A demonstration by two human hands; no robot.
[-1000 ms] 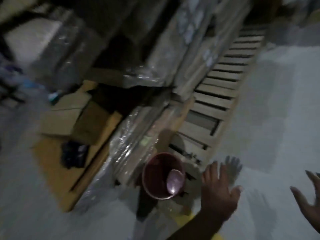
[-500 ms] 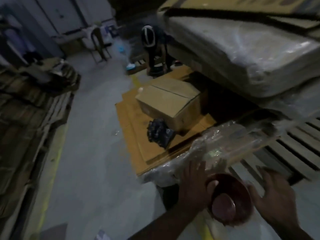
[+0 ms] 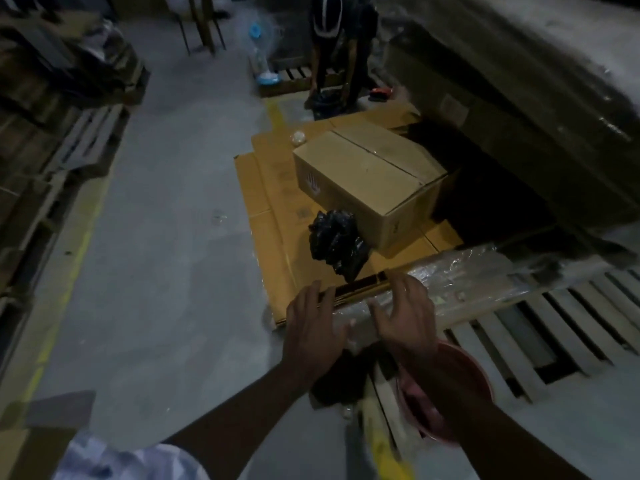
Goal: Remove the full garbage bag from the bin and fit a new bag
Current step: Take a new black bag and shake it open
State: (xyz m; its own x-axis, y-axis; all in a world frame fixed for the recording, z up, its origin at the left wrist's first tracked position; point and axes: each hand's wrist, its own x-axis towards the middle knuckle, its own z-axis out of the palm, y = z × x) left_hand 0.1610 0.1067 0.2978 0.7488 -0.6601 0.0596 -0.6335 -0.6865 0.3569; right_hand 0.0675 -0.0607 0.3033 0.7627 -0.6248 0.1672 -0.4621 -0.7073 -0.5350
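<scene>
Reaching forward, your left hand (image 3: 311,329) and right hand (image 3: 407,317) hover side by side with a small gap between them, fingers loosely spread and holding nothing. The black garbage bag (image 3: 337,242) lies crumpled against the near side of the cardboard box (image 3: 367,178), just beyond your fingertips. The red bin (image 3: 479,367) sits nearer you than the box, under your right forearm.
</scene>
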